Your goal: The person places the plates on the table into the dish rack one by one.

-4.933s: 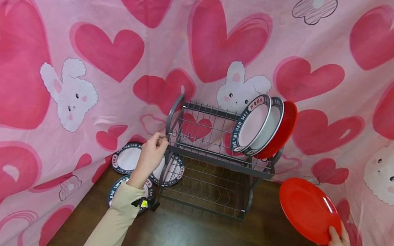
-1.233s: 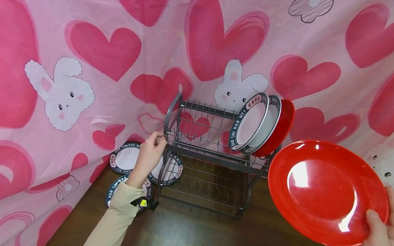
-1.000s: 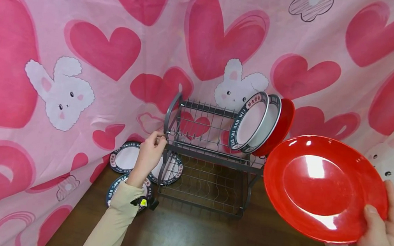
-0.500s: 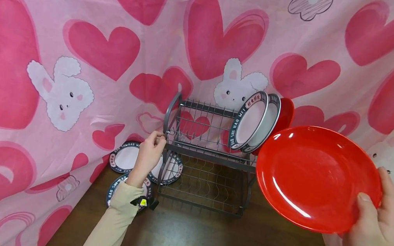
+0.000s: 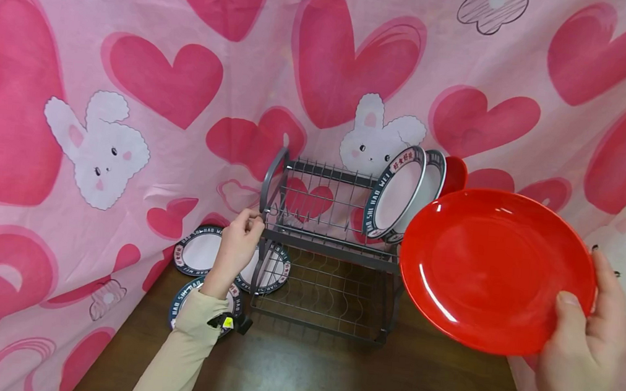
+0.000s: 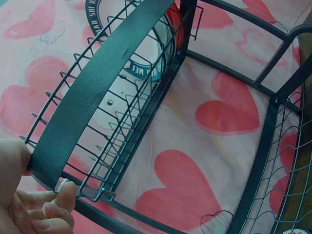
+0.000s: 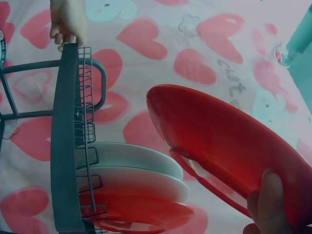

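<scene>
A red plate point(image 5: 496, 270) is held by the right hand point(image 5: 579, 343) at its near right rim, with the thumb laid on the upper face. The plate is held tilted in the air over the front right end of the dish rack point(image 5: 330, 252), and in the right wrist view it is seen apart from the rack. The rack's upper tier is gripped at its front left corner by the left hand point(image 5: 242, 239), whose fingers are curled in at the end of the front bar. At the right end of that tier, a front patterned plate point(image 5: 393, 196), a rear patterned plate point(image 5: 432, 176) and a second red plate point(image 5: 454, 174) are stood on edge, side by side. Three dark-rimmed plates point(image 5: 200, 251) are laid near the left edge of the bench point(image 5: 308, 375), beside the rack. The bench is backed by a pink cloth point(image 5: 257, 66) printed with hearts and rabbits.
</scene>
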